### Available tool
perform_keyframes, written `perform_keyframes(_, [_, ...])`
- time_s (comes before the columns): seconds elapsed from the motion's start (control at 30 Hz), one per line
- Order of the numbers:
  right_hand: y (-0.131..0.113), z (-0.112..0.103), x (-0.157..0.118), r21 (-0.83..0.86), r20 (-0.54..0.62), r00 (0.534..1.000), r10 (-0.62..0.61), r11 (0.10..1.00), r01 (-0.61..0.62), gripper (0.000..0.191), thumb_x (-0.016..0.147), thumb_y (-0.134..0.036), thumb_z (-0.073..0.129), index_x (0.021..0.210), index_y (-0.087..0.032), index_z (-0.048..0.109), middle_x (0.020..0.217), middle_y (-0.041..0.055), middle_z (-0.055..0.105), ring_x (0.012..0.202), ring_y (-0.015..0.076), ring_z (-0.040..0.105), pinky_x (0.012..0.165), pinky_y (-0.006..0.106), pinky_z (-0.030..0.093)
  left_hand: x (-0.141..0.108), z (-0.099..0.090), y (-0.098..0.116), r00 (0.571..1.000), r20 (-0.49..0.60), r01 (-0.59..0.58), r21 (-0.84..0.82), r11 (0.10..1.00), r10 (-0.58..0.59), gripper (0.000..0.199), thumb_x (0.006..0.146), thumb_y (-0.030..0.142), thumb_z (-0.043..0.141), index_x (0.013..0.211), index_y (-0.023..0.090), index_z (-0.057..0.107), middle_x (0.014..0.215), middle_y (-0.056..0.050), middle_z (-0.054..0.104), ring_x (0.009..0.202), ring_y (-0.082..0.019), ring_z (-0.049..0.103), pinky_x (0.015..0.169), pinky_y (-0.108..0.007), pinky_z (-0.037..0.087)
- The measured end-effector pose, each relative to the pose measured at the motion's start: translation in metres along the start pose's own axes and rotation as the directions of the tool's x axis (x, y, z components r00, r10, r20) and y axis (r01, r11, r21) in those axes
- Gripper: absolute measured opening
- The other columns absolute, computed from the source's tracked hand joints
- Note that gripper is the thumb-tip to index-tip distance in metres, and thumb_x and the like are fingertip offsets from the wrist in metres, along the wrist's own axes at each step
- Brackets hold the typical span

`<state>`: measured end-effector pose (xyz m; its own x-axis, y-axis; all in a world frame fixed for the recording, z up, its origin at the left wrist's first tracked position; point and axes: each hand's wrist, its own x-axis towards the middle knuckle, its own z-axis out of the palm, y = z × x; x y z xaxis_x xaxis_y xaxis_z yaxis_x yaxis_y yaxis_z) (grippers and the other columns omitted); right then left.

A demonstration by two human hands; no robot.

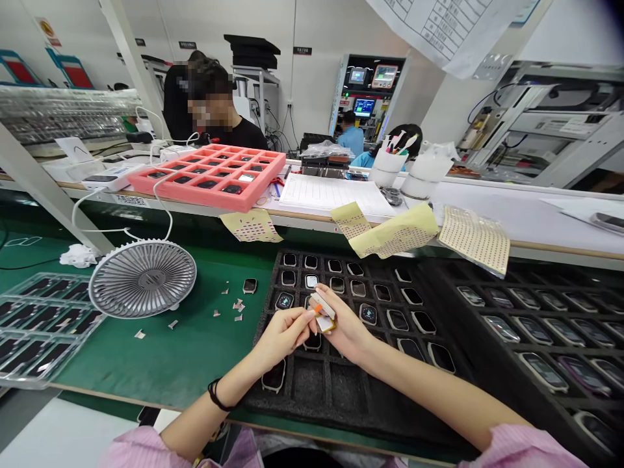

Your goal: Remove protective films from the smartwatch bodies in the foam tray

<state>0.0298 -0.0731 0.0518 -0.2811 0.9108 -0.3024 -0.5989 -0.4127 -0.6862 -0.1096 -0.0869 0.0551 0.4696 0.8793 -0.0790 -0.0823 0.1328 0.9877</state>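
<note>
On my feed, the fingers of the right hand (335, 313) are curled closed around a small white strip (323, 305), gripping it near the middle of the frame. The fingertips of the left hand (303, 316) come in from the left and pinch its lower end, right where an orange mark shows. Below the strip sits a pale gold-edged tab (324, 324), held close against the same fingers. The strip is narrow, flat-looking and tilted, and I can't make out what it is or whether the tab is joined to it; the fingers cover part of both.

Directly beneath the hands lies a black foam tray (331, 403) with square pockets, many holding dark-screened watch-like devices (368, 314). The hands hide several pockets. A second black tray (492, 364) sits just to the right, cut off by the frame edge. To the left, on a green mat (160, 370), are small loose scraps (238, 305) and a grey fan (142, 278). Dotted yellow sheets (394, 229) lie along the far tray edge. At upper left, a co-worker (219, 110) sits behind a pink foam tray (207, 177).
</note>
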Motion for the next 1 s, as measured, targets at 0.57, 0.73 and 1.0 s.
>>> perform_keyframes(0.57, [0.0,0.006,0.001,-0.018,0.013,0.998,-0.058,0.998,0.058,0.041,0.066,-0.035,0.078,0.089,-0.021,0.047,0.064,-0.0052,0.053,0.049,0.0049,0.043,0.042,0.015,0.035,0.005,-0.009,-0.006,0.997,-0.07,-0.023,-0.084,0.996,0.017,0.048,0.078,0.059,0.056,0.063,0.014,0.048,0.038,0.009,0.032,0.03,0.0,0.021,0.03,-0.011,0.016])
perform_keyframes(0.73, [0.0,0.004,0.005,-0.3,0.078,0.968,-0.238,0.92,0.25,0.04,0.074,-0.044,0.069,0.098,-0.023,0.046,0.07,-0.0039,0.057,0.054,0.0067,0.049,0.048,0.017,0.04,0.013,-0.005,0.0,0.995,-0.096,-0.038,-0.01,0.999,0.037,0.047,0.075,0.06,0.058,0.068,0.015,0.046,0.043,0.01,0.033,0.033,0.0,0.021,0.032,-0.011,0.015])
perform_keyframes(1.0, [-0.036,-0.043,0.032,-0.574,-0.04,0.868,-0.495,0.722,0.386,0.045,0.069,-0.053,0.068,0.094,-0.024,0.045,0.073,-0.0025,0.056,0.053,0.0095,0.05,0.045,0.021,0.041,0.014,-0.031,0.003,0.973,-0.224,-0.036,0.114,0.993,0.061,0.048,0.075,0.061,0.054,0.065,0.015,0.047,0.043,0.009,0.031,0.035,-0.001,0.023,0.034,-0.013,0.017])
